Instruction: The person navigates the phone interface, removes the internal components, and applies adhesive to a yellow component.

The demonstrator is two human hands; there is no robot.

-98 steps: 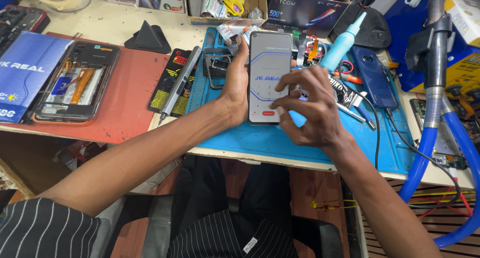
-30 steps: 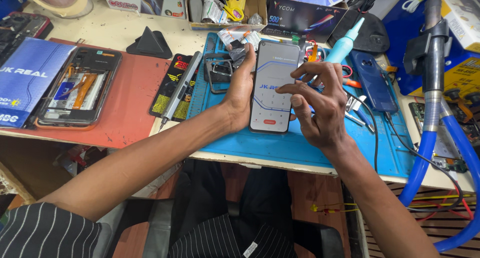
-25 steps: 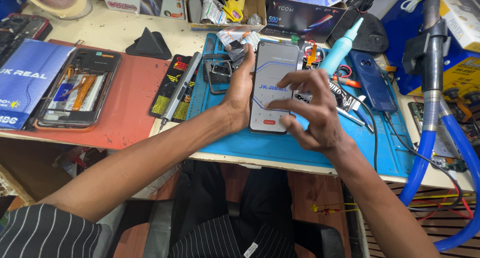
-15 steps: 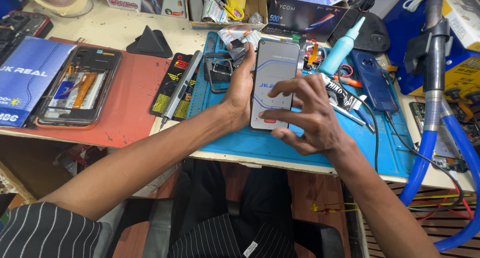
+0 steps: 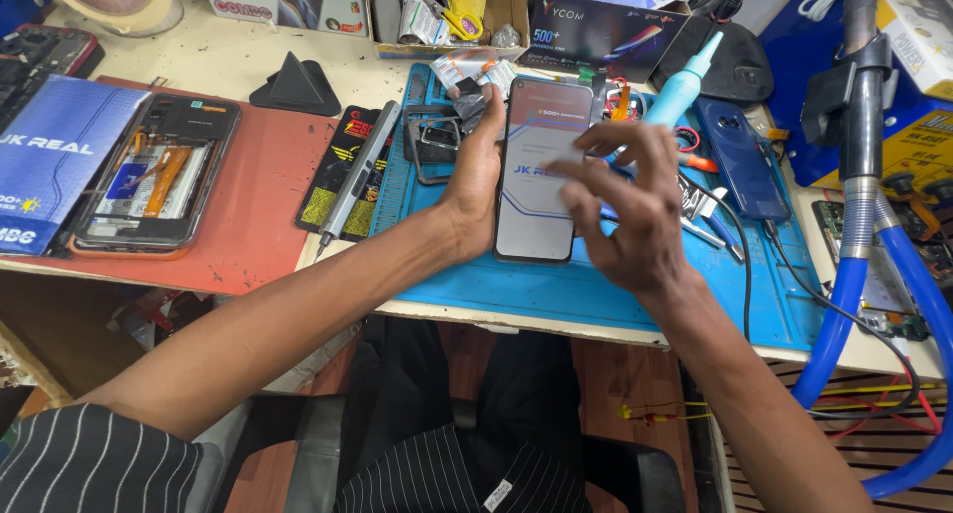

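Gripping the phone screen panel [image 5: 541, 170] along its left edge, the left hand [image 5: 481, 165] steadies it over the blue mat [image 5: 596, 294]; right hand [image 5: 625, 210] hovers, fingers spread, touching its face.

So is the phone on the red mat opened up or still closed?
Opened up. The phone lies flat on the red mat with its back off, showing orange flex cables and inner parts.

My bench: cream worktop [image 5: 228, 61], red mat [image 5: 263, 205] left, blue silicone mat [image 5: 596, 290] centre. Black chair [image 5: 397, 453] under me, brown floor [image 5: 615, 374] below. Blue hose [image 5: 893, 304] at right. Light bright, even.
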